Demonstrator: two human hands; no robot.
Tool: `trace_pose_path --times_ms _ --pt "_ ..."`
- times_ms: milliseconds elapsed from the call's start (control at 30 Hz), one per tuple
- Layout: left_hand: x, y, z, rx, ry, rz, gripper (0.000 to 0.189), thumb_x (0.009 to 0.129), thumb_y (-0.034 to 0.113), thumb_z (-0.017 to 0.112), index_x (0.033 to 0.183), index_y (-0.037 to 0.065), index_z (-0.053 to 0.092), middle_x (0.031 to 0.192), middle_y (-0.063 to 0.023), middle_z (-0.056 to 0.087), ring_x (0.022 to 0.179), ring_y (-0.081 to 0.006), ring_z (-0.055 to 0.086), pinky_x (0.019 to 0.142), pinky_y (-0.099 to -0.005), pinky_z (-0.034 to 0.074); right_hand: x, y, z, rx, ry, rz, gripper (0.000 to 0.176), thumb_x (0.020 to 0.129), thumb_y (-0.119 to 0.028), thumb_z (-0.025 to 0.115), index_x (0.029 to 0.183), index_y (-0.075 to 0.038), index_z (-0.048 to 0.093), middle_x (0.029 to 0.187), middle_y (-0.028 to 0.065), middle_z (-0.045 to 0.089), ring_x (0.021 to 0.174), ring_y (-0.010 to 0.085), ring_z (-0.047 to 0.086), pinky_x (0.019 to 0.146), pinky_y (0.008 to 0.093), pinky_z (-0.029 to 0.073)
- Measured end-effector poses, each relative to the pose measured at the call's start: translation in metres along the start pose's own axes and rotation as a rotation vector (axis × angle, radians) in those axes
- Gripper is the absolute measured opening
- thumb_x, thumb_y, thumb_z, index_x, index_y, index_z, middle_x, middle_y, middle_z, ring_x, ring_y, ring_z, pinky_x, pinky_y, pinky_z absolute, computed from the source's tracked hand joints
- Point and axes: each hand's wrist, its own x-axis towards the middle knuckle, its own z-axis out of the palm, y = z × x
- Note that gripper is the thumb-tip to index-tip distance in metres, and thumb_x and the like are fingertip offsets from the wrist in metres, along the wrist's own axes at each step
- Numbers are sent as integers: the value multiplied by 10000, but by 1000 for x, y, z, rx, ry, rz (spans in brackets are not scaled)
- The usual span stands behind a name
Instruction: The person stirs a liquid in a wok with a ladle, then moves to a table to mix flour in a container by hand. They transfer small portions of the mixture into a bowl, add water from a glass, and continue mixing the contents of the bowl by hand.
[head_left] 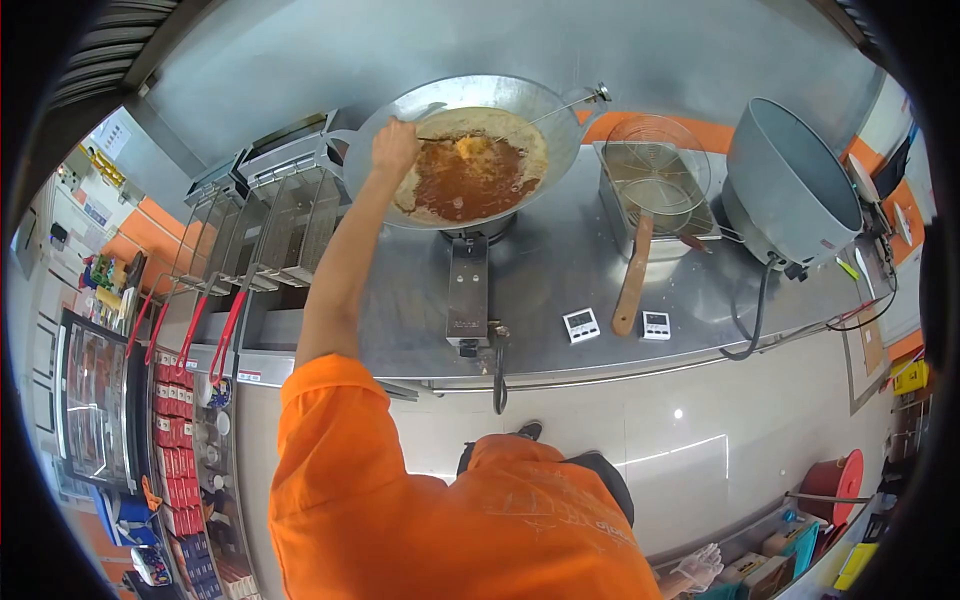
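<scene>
The left hand (396,146) clamps its fingers on a thin dark utensil (429,139) over bubbling brown oil (468,190) – probably to avoid heat; the clear-gloved right hand's (699,567) fingers – I can't tell.

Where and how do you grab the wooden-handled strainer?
Wooden handle, around its middle, probably from above on the near side: it points that way, long and straight, away from the mesh head over the metal container; the two timers flank only its end.
</scene>
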Motion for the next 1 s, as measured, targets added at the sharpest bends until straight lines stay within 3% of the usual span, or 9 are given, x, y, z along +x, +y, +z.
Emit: trace_pose_path --times_ms 100,167,333,400,500,700,867,1000 --pt "9 -15 -6 -3 12 17 192 814 76 545 860 -35 695 985 -272 630 838 -394 671 742 -450 557 8 6 -24 -34 -21 -29 580 1013 -318 304 1463 26 178 1538 193 196 1405 351 237 1171 471 201" --pt "5 -16 -33 -95 104 61 241 787 111 549 699 -87 656 781 -300 631 770 -439 647 723 -485 539 14 9 -41 -53 -40 -47 582 1012 -314 307 1465 25 171 1542 194 185 1410 353 226 1174 473 191" --pt "-24 2 -96 -198 120 209 238 790 110 572 673 -88 637 751 -315 611 714 -459 620 700 -505 517 34 12 -84 -17 -143 -44 587 1009 -303 314 1471 24 155 1552 195 158 1421 358 197 1181 479 166" --pt "-38 17 -102 -285 11 252 236 798 110 584 680 -88 637 739 -310 611 702 -458 618 693 -500 520 47 12 -95 97 -192 25 590 1008 -299 316 1473 23 149 1556 196 147 1425 360 186 1184 481 156" --pt "-56 44 -77 -243 71 213 240 817 113 574 693 -78 646 742 -305 617 701 -441 631 687 -488 529 17 9 -36 240 -18 105 589 1017 -309 297 1479 14 126 1556 210 120 1433 359 154 1188 494 139" --pt "-61 63 -25 -56 94 235 171 767 74 567 732 -49 681 816 -272 641 714 -375 678 634 -445 559 11 4 1 277 2 111 595 1020 -296 329 1484 7 114 1553 190 150 1425 344 194 1177 474 211" --pt "-39 48 -14 -99 107 120 185 782 80 557 726 -41 685 799 -268 649 705 -382 676 634 -461 556 24 14 -32 -426 -86 -158 559 1017 -261 291 1477 18 142 1555 178 166 1413 342 229 1186 441 206" --pt "-28 27 -9 -146 160 9 216 808 91 545 719 -49 682 751 -274 645 698 -417 663 644 -474 552 61 13 -83 -1467 -347 -415 509 999 -210 282 1455 6 219 1548 184 187 1404 336 256 1182 472 204"
